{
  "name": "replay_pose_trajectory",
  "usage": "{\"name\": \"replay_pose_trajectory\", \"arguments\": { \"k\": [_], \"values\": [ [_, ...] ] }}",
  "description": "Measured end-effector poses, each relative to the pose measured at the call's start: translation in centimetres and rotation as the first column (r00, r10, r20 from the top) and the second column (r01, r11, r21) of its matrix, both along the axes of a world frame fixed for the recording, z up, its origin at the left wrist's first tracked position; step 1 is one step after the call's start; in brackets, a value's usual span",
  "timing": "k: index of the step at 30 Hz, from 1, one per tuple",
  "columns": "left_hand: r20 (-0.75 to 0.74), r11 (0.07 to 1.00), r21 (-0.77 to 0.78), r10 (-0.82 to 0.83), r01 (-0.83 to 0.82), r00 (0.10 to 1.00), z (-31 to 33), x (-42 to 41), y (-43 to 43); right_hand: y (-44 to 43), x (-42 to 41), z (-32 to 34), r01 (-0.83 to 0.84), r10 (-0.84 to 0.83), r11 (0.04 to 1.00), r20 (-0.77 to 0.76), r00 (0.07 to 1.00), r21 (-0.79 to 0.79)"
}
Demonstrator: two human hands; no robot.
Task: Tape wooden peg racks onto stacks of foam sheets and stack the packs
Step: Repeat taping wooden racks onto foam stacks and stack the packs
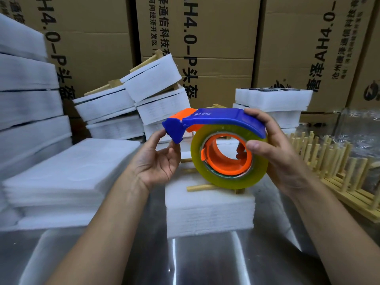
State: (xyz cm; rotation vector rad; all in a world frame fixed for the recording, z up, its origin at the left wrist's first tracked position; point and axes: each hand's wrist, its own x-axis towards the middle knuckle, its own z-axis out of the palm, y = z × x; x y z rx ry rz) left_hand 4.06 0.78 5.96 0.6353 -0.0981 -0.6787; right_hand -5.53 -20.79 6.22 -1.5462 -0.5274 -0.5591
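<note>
Nearest, a shiny metal table [205,264] is seen, and on it a foam stack [209,214] with a wooden peg rack [202,187] laid on top. Just above these, a blue and orange tape dispenser [216,118] is held in the air. Its rear is gripped by the right hand [277,157], with the fingers curled over the top and the thumb pressed on the tape roll [228,182]. Its cutter end is pinched by the left hand [158,163]. At left, flat foam sheets [67,171] are piled; at right, spare peg racks [339,173] are laid. Farther back, taped packs [144,95] are heaped before cardboard boxes [205,27].
</note>
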Motion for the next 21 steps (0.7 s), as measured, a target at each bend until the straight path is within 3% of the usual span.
{"name": "replay_pose_trajectory", "arguments": {
  "k": [5, 9, 14, 21],
  "values": [
    [0.043, 0.977, 0.106, -0.189, 0.184, 0.981, 0.00, 0.17, 0.34, 0.11, -0.18, -0.01, -0.018, 0.018, 1.000, 0.002, 1.000, -0.004],
    [0.070, 0.965, 0.141, -0.235, 0.223, 0.970, 0.09, 0.14, 0.47, 0.07, -0.22, 0.00, -0.029, 0.029, 1.000, -0.010, 1.000, -0.009],
    [0.046, 0.979, 0.110, -0.179, 0.173, 0.983, 0.40, -0.08, 0.76, 0.09, -0.29, -0.04, -0.026, 0.026, 0.999, -0.008, 1.000, -0.023],
    [0.157, 0.963, 0.267, -0.080, 0.036, 0.984, 0.64, -0.59, 0.97, -0.03, -0.21, -0.09, -0.014, 0.013, 0.999, -0.008, 1.000, -0.032]
  ]
}}
